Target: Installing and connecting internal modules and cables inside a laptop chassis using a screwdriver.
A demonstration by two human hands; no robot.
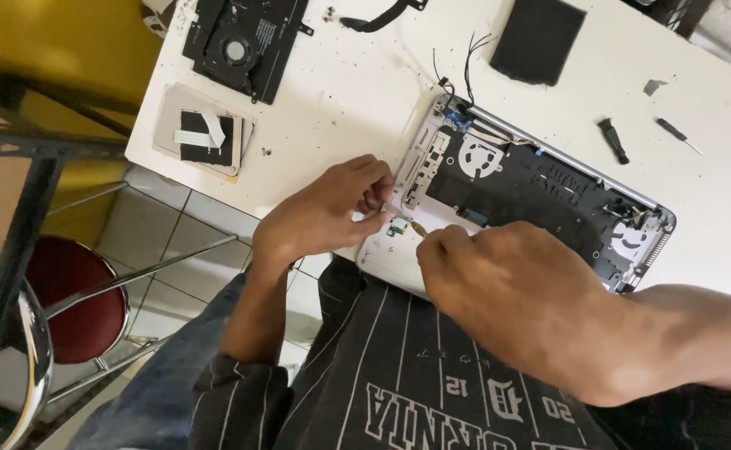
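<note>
A: Where are the hands?

B: Both over the near-left corner of the opened laptop (540, 187), which lies on the white table (357, 92), partly over the table's near edge. Left hand (324, 212) comes in from the left, fingers curled together, tips pinched at a small green board (397, 226) by the laptop's left rim.

A: Gripping it?

B: Looks like touching or pinching its edge, but fingertips cover the contact, so can't tell for sure.

A: Right hand?

B: Right hand (515, 292) comes from the right, fist-like, fingers closed round a thin tool (418, 226). Only the tip shows, brownish, poking out twd the green board, just beside it. Tip touching the board or not: can't tell.

A: Laptop state?

B: Bottom cover off, insides up. Black sheet over most of the middle, two white fan-shaped cutouts at left and right ends, loose black wires (465, 67) sticking out at the far-left corner.

A: Rest of the table?

B: Black fan unit (245, 42) far left. Nearer, a grey plate w/ black patch and white ribbon (203, 133). Black pad (539, 37) at the far side. Right of the laptop: small black part (612, 140) and a slim screwdriver (676, 133). Tiny screws and specks scattered about.

A: Off the table?

B: Red stool (74, 300) w/ chrome legs on tiled floor, left.
</note>
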